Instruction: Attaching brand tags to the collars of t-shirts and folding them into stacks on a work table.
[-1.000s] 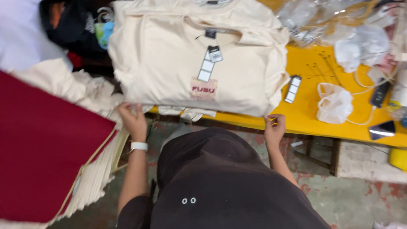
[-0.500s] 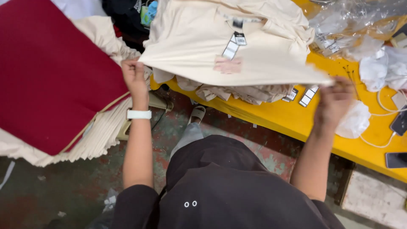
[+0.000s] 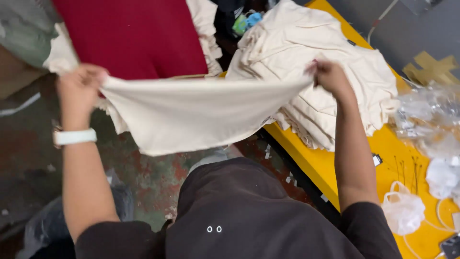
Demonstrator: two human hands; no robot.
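Note:
A folded cream garment [image 3: 191, 115] hangs stretched in the air between my two hands. My left hand [image 3: 79, 88], with a white band on its wrist, grips the garment's left end above the floor. My right hand [image 3: 330, 76] grips the right end, just over a stack of cream garments [image 3: 345, 72] that lies on the yellow table [image 3: 397, 158]. The lower edge of the held garment sags toward my dark-clothed lap.
A red sheet [image 3: 139, 33] lies on a second pile of cream cloth [image 3: 206, 29] at the upper left. Crumpled clear plastic bags [image 3: 426, 120], a small white bag [image 3: 402, 208] and thin cables lie on the table's right part. Below is stained floor [image 3: 28, 168].
I have lifted the top cream garment off the stack and swung it left, away from the table. My view has turned left too, so the table now sits at the right.

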